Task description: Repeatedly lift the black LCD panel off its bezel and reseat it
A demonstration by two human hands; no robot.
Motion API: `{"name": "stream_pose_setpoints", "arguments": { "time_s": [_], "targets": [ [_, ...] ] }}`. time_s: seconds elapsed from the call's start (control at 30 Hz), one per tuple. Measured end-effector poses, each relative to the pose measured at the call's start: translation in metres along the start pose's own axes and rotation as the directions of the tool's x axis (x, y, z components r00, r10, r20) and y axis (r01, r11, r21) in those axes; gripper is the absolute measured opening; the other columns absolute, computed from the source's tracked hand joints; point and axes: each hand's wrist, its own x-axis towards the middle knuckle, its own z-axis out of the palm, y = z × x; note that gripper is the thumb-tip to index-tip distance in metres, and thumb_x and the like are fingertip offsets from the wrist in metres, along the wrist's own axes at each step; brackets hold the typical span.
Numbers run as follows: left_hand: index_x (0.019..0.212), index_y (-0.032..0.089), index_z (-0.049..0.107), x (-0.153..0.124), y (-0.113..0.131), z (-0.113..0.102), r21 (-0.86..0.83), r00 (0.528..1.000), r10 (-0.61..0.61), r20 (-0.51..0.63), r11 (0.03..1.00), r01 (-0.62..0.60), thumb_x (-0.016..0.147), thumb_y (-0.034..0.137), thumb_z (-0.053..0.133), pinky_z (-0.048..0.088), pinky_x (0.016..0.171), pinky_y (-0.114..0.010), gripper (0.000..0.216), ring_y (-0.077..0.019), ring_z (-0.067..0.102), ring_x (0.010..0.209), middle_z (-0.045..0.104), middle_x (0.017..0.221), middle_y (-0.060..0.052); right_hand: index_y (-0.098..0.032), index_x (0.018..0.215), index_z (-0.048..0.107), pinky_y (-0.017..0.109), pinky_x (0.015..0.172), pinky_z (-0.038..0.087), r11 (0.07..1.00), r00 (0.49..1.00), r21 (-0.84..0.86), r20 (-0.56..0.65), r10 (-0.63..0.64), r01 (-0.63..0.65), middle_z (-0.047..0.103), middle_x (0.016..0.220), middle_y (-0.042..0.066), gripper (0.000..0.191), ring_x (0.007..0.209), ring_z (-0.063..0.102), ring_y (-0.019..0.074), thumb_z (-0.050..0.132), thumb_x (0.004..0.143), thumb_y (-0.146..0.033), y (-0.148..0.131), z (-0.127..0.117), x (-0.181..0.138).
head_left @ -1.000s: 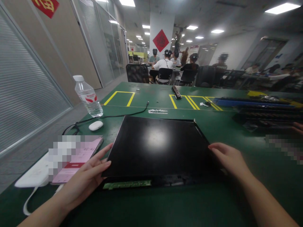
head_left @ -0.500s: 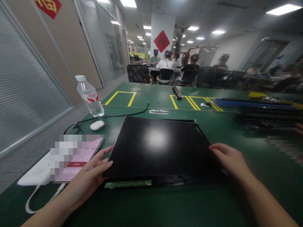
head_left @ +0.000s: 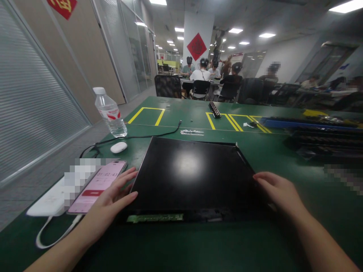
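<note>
A flat black display panel (head_left: 190, 173) lies on the green table (head_left: 198, 241), with a green circuit strip (head_left: 154, 218) along its near edge. My left hand (head_left: 113, 200) rests against the panel's left edge, fingers stretched out and slightly apart. My right hand (head_left: 279, 192) lies on the panel's right edge, fingers extended over it. Neither hand lifts the panel off the table.
A phone with a pink screen (head_left: 96, 187) lies left of the panel on a white power strip (head_left: 47, 202). Beyond are white earbuds case (head_left: 118, 147), a black cable (head_left: 136, 138), a water bottle (head_left: 110, 112) and black trays (head_left: 323, 141) at right. People sit at far tables.
The view has shifted slightly; both hands stay on the panel's edges with almost no movement. The phone's screen shows more clearly.
</note>
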Motion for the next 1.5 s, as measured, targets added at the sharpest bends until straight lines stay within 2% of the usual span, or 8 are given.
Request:
{"name": "stream_pose_setpoints", "arguments": {
  "time_s": [0.17, 0.4, 0.63, 0.77, 0.97, 1.13, 1.27, 1.5],
  "targets": [
    [0.128, 0.034, 0.084, 0.002, -0.005, -0.005, 0.129, 0.999, 0.024, 0.022, 0.991, -0.026, 0.069, 0.063, 0.096, 0.034, 0.132, -0.064, 0.067, -0.0476, 0.036, 0.166, 0.050, 0.177, -0.008, -0.029, 0.083, 0.085, 0.044, 0.076, 0.058, 1.000, 1.000, 0.031, 0.004, -0.002, 0.002, 0.085, 0.089, 0.008, 0.039, 0.083, 0.078, 0.0331, 0.064, 0.069, -0.058, 0.001, 0.000, 0.002],
    [0.125, 0.029, 0.084, 0.005, -0.013, -0.004, 0.126, 1.000, -0.017, 0.020, 0.992, 0.014, 0.064, 0.058, 0.097, 0.038, 0.130, -0.065, 0.068, -0.0487, 0.045, 0.161, 0.052, 0.174, -0.013, -0.027, 0.090, 0.086, 0.041, 0.067, 0.057, 0.995, 0.999, 0.088, 0.034, 0.042, -0.045, 0.085, 0.089, 0.009, 0.041, 0.076, 0.076, 0.0306, 0.069, 0.071, -0.058, 0.010, 0.001, 0.003],
    [0.124, 0.028, 0.084, 0.005, -0.007, -0.001, 0.157, 0.997, -0.069, 0.036, 0.986, 0.063, 0.062, 0.057, 0.095, 0.040, 0.129, -0.065, 0.069, -0.0491, 0.044, 0.161, 0.046, 0.178, -0.014, -0.028, 0.090, 0.086, 0.043, 0.075, 0.058, 0.999, 0.999, 0.049, 0.025, 0.023, -0.024, 0.085, 0.092, 0.009, 0.039, 0.085, 0.078, 0.0326, 0.068, 0.071, -0.058, 0.013, 0.001, 0.004],
    [0.127, 0.028, 0.082, 0.004, -0.003, 0.000, 0.231, 0.998, -0.056, 0.039, 0.972, 0.045, 0.066, 0.057, 0.090, 0.044, 0.126, -0.066, 0.068, -0.0495, 0.044, 0.161, 0.047, 0.178, -0.014, -0.029, 0.086, 0.085, 0.044, 0.080, 0.059, 0.999, 1.000, 0.029, -0.002, -0.028, 0.028, 0.085, 0.092, 0.008, 0.036, 0.086, 0.078, 0.0326, 0.067, 0.072, -0.057, 0.013, 0.002, 0.005],
    [0.134, 0.025, 0.079, 0.003, 0.000, 0.001, 0.344, 0.998, -0.041, 0.055, 0.939, 0.019, 0.070, 0.059, 0.082, 0.051, 0.122, -0.065, 0.072, -0.0494, 0.046, 0.160, 0.049, 0.176, -0.015, -0.029, 0.089, 0.085, 0.045, 0.079, 0.058, 0.999, 1.000, 0.032, 0.010, 0.013, -0.013, 0.085, 0.093, 0.009, 0.039, 0.085, 0.077, 0.0324, 0.066, 0.072, -0.057, 0.011, 0.002, 0.004],
    [0.143, 0.025, 0.074, 0.005, -0.004, -0.003, 0.412, 0.994, -0.003, 0.108, 0.910, -0.041, 0.078, 0.059, 0.077, 0.044, 0.127, -0.063, 0.074, -0.0456, 0.044, 0.162, 0.048, 0.177, -0.015, -0.029, 0.089, 0.085, 0.043, 0.078, 0.058, 1.000, 1.000, 0.022, 0.015, -0.004, 0.003, 0.085, 0.092, 0.008, 0.037, 0.082, 0.077, 0.0311, 0.066, 0.073, -0.056, 0.010, 0.000, 0.004],
    [0.145, 0.028, 0.074, 0.008, -0.005, -0.003, 0.427, 0.990, 0.035, 0.139, 0.900, -0.092, 0.084, 0.059, 0.075, 0.041, 0.129, -0.062, 0.069, -0.0445, 0.045, 0.161, 0.051, 0.175, -0.014, -0.029, 0.088, 0.085, 0.045, 0.081, 0.058, 1.000, 1.000, 0.002, 0.015, 0.005, -0.005, 0.085, 0.092, 0.007, 0.037, 0.085, 0.077, 0.0324, 0.065, 0.072, -0.056, 0.007, -0.001, 0.002],
    [0.140, 0.029, 0.077, 0.010, -0.002, 0.000, 0.367, 0.993, -0.016, 0.116, 0.930, -0.028, 0.080, 0.055, 0.079, 0.050, 0.123, -0.060, 0.065, -0.0450, 0.052, 0.156, 0.053, 0.172, -0.013, -0.029, 0.090, 0.085, 0.046, 0.077, 0.058, 0.999, 0.999, 0.013, 0.012, 0.048, -0.049, 0.085, 0.093, 0.009, 0.040, 0.084, 0.077, 0.0340, 0.065, 0.070, -0.057, 0.004, 0.001, 0.000]
  ]
}}
